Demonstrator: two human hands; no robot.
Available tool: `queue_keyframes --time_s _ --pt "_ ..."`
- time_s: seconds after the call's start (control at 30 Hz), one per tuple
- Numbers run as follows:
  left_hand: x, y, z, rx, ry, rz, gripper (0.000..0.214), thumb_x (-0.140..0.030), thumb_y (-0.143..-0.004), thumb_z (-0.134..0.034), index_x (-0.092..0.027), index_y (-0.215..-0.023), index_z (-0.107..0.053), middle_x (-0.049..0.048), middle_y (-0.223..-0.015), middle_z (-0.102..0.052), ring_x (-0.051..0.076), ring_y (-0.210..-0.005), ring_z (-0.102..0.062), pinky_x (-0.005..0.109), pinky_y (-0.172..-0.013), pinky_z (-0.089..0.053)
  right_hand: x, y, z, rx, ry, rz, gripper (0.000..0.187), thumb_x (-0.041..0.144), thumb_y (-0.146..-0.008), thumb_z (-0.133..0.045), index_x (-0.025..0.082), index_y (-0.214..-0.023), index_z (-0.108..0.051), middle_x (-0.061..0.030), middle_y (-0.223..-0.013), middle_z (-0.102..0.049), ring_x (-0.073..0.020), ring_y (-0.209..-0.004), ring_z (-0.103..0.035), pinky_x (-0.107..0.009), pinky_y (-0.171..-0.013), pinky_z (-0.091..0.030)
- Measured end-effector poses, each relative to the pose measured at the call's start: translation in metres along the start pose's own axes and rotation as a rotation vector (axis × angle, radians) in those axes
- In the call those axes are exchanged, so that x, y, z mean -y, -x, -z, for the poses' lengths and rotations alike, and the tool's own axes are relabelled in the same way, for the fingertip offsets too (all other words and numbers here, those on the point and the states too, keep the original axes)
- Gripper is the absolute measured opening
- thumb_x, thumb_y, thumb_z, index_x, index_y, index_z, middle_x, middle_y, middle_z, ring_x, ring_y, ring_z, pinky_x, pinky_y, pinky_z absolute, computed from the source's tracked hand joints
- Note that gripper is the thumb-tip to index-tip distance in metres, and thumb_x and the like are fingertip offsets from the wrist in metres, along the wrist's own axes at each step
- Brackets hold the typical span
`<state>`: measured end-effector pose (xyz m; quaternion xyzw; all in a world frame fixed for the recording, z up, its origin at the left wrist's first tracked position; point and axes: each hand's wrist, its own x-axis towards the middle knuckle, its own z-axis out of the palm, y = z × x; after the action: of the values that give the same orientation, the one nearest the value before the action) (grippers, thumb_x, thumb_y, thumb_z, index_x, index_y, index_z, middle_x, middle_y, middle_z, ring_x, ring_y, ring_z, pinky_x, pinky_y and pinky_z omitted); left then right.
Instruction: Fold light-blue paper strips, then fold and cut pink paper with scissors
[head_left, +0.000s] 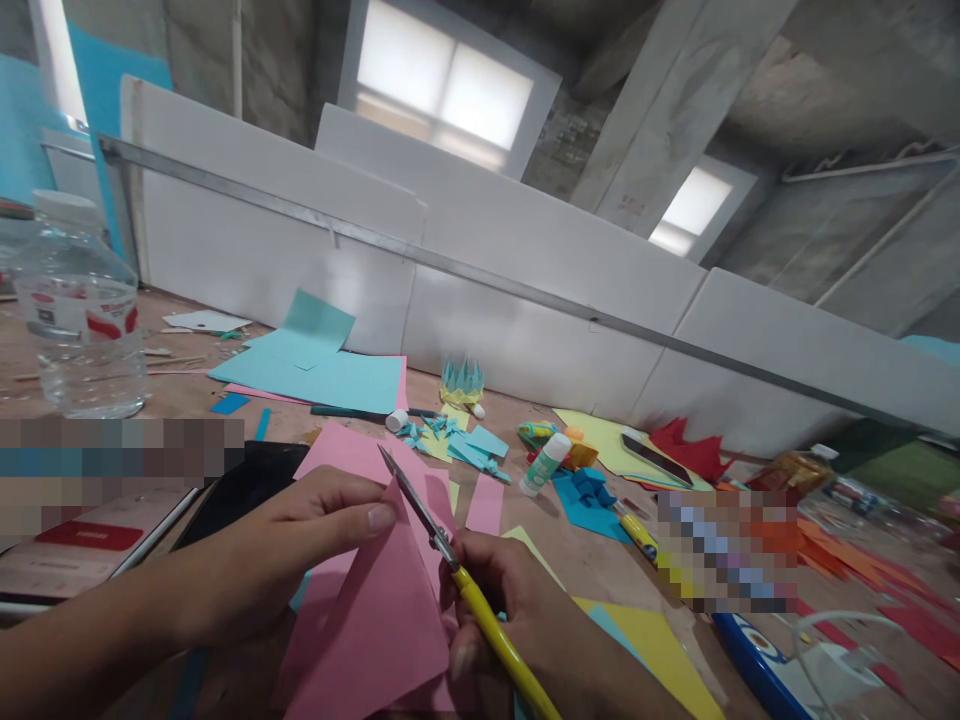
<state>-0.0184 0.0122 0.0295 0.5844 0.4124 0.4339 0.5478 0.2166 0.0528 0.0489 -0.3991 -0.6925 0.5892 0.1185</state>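
Observation:
My left hand [315, 520] pinches the top edge of a folded pink paper [375, 610], thumb on the front. My right hand [510, 600] grips yellow-handled scissors [450, 560] whose metal blades point up and left along the pink paper's fold. The blades lie nearly together against the paper's edge. More pink sheets [352, 455] lie flat under the folded piece.
A clear water bottle [79, 310] stands at the far left. Teal sheets [315, 370], a glue stick [545, 463], small folded teal and blue pieces [457, 440], yellow paper [652, 650], red and orange scraps [862, 570] and a black tablet [240, 485] cover the table. White panels [525, 260] back it.

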Motion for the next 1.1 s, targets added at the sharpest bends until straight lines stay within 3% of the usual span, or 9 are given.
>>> queue_keyframes --time_s 0.23,0.3,0.43,0.57,0.7,0.83,0.93,1.0,1.1 --pt "-0.002 -0.004 -0.004 -0.044 -0.028 0.018 0.038 -0.053 -0.088 -0.057 -0.02 -0.069 -0.06 -0.0013 -0.073 -0.056 0.016 -0.071 -0.051 0.024 -0.066 -0.046 -0.002 -0.005 0.004 -0.047 -0.039 0.091 0.043 0.042 -0.063 -0.082 0.018 -0.078 -0.051 0.005 -0.07 -0.046 -0.0102 -0.063 -0.039 -0.022 -0.058 -0.034" --pt "-0.003 -0.006 -0.006 -0.038 -0.014 0.004 0.033 -0.05 -0.089 -0.057 -0.02 -0.076 -0.064 -0.0011 -0.077 -0.06 0.015 -0.073 -0.054 0.024 -0.067 -0.046 -0.002 -0.008 0.014 -0.145 0.115 0.109 0.041 0.048 -0.068 -0.078 0.018 -0.078 -0.052 0.0035 -0.071 -0.049 -0.0116 -0.064 -0.042 -0.023 -0.058 -0.034" --pt "-0.003 -0.012 -0.009 -0.051 -0.011 -0.026 0.027 -0.046 -0.087 -0.061 -0.02 -0.09 -0.067 0.0013 -0.086 -0.067 0.016 -0.078 -0.059 0.024 -0.068 -0.047 -0.011 -0.012 0.047 -0.456 0.717 0.03 0.033 0.05 -0.08 -0.066 0.017 -0.081 -0.061 -0.0036 -0.076 -0.062 -0.0164 -0.067 -0.05 -0.026 -0.057 -0.03" --pt "0.006 -0.017 -0.009 -0.134 -0.055 -0.041 0.025 -0.043 -0.084 -0.065 -0.019 -0.091 -0.065 0.0009 -0.08 -0.068 0.015 -0.071 -0.059 0.024 -0.063 -0.046 -0.026 -0.011 0.074 -0.467 0.97 -0.099 0.022 0.036 -0.077 -0.065 0.017 -0.089 -0.066 -0.0084 -0.085 -0.068 -0.0209 -0.074 -0.058 -0.027 -0.057 -0.03" --pt "0.012 -0.019 -0.012 -0.23 -0.07 -0.044 0.024 -0.041 -0.08 -0.069 -0.018 -0.082 -0.063 0.0 -0.071 -0.066 0.016 -0.067 -0.061 0.027 -0.063 -0.049 -0.022 -0.003 0.078 -0.455 1.01 -0.066 0.02 0.034 -0.076 -0.068 0.017 -0.085 -0.068 -0.0098 -0.087 -0.069 -0.025 -0.081 -0.062 -0.028 -0.06 -0.032" --pt "0.015 -0.022 -0.018 -0.237 -0.001 -0.033 0.027 -0.037 -0.079 -0.071 -0.018 -0.096 -0.064 0.0024 -0.076 -0.072 0.019 -0.071 -0.067 0.028 -0.064 -0.051 -0.012 -0.003 0.055 -0.607 0.741 0.159 0.031 0.048 -0.085 -0.065 0.018 -0.093 -0.066 -0.0094 -0.089 -0.069 -0.0241 -0.083 -0.062 -0.03 -0.066 -0.039" --pt "0.018 -0.023 -0.023 -0.241 0.041 0.001 0.035 -0.035 -0.079 -0.073 -0.018 -0.108 -0.063 0.0055 -0.084 -0.076 0.021 -0.077 -0.071 0.028 -0.065 -0.052 -0.016 -0.016 0.025 -0.467 0.215 0.328 0.037 0.048 -0.079 -0.074 0.021 -0.102 -0.062 -0.0034 -0.09 -0.068 -0.0183 -0.079 -0.062 -0.027 -0.066 -0.044" --pt "0.019 -0.022 -0.026 -0.241 0.058 0.02 0.036 -0.037 -0.078 -0.074 -0.018 -0.107 -0.063 0.0057 -0.082 -0.076 0.022 -0.076 -0.072 0.029 -0.065 -0.052 -0.022 -0.026 0.008 -0.473 0.028 0.385 0.045 0.04 -0.068 -0.085 0.022 -0.101 -0.059 0.0001 -0.086 -0.065 -0.0157 -0.074 -0.06 -0.025 -0.063 -0.045" --pt "0.019 -0.018 -0.03 -0.239 0.056 0.035 0.041 -0.038 -0.078 -0.075 -0.019 -0.112 -0.063 0.0042 -0.078 -0.075 0.022 -0.077 -0.072 0.032 -0.069 -0.054 -0.028 -0.031 0.0 -0.529 -0.083 0.45 0.037 0.031 -0.068 -0.085 0.021 -0.092 -0.059 0.0033 -0.075 -0.062 -0.0135 -0.068 -0.058 -0.023 -0.059 -0.043"
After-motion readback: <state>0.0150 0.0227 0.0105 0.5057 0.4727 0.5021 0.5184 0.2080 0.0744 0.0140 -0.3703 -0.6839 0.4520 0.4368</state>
